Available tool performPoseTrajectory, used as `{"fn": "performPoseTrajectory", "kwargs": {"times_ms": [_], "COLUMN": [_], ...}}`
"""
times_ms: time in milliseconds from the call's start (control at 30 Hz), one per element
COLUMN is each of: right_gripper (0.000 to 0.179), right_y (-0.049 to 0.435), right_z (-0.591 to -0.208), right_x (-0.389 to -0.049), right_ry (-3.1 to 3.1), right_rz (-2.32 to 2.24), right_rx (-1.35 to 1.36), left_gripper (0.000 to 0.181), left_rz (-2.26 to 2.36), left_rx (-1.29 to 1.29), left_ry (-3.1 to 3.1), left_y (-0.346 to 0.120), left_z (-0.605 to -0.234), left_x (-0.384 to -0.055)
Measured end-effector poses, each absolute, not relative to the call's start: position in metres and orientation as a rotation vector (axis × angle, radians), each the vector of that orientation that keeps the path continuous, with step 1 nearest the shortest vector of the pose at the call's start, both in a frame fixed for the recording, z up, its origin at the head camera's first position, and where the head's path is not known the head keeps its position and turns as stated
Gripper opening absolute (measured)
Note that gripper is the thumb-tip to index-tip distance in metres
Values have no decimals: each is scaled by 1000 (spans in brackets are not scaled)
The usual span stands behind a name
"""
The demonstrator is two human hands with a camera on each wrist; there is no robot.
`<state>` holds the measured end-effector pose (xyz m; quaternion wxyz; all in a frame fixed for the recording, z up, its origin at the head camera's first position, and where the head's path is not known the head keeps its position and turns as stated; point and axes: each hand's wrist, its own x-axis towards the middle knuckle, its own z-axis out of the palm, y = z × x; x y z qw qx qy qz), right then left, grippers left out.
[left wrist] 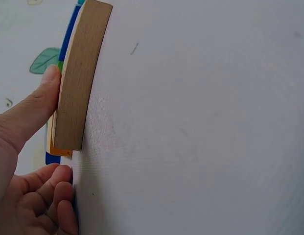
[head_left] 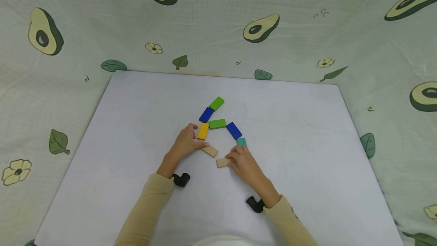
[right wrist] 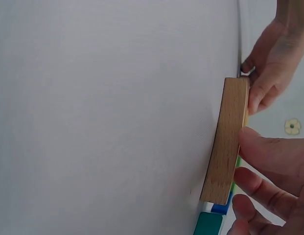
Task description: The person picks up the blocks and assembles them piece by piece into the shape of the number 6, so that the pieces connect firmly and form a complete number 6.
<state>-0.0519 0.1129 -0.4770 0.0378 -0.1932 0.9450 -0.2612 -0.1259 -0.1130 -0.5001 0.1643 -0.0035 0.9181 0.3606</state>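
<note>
Two plain wooden blocks lie near the middle of the white tabletop. My left hand (head_left: 187, 142) rests its thumb on the left wooden block (head_left: 209, 151). Its other fingers curl loosely beside the yellow block (head_left: 203, 131), apart from the wooden one in the left wrist view. My right hand (head_left: 244, 164) pinches the other wooden block (head_left: 222, 162) with thumb and index finger, covering its right end. This block's slightly curved side (right wrist: 224, 142) faces the right wrist camera. A teal block (head_left: 241, 142) lies just beyond the right fingers, partly covered by them.
Beyond the hands, a green block (head_left: 217, 124) and a blue block (head_left: 233, 130) continue the loop of blocks. Another blue block (head_left: 206, 115) and green block (head_left: 216, 103) branch off toward the back. A patterned cloth (head_left: 211, 26) rises behind the tabletop (head_left: 307, 143).
</note>
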Motion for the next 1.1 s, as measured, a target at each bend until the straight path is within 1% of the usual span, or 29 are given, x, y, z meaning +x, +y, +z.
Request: {"fn": "performPoseTrajectory", "kwargs": {"times_ms": [133, 200, 267, 400, 500, 633, 800, 1100], "right_gripper": [19, 20, 23, 32, 42, 49, 47, 50], "right_y": [115, 119, 125, 138, 145, 147, 143, 141], "right_z": [-477, -477, -477, -474, -472, -475, -480, -480], "right_x": [-50, -52, -55, -65, -74, -81, -82, -82], "right_ry": [2863, 2869, 2896, 2892, 2784, 2663, 2640, 2618], "right_rz": [-827, -866, -922, -989, -965, -946, -949, -947], "right_rx": [-593, -538, -419, -96, 41, 91, 104, 123], "left_gripper": [81, 79, 78, 77, 77, 77, 77, 79], "left_rz": [1008, 1006, 1006, 1004, 1000, 1008, 1010, 1029], "left_rx": [25, 39, 57, 94, 100, 102, 99, 105], "left_ry": [2605, 2597, 2589, 2577, 2575, 2570, 2569, 2584], "left_y": [-116, -117, -118, -119, -120, -121, -121, -122], "left_z": [-499, -498, -498, -498, -498, -499, -498, -494], "left_x": [-127, -127, -128, -128, -128, -128, -128, -124]}}
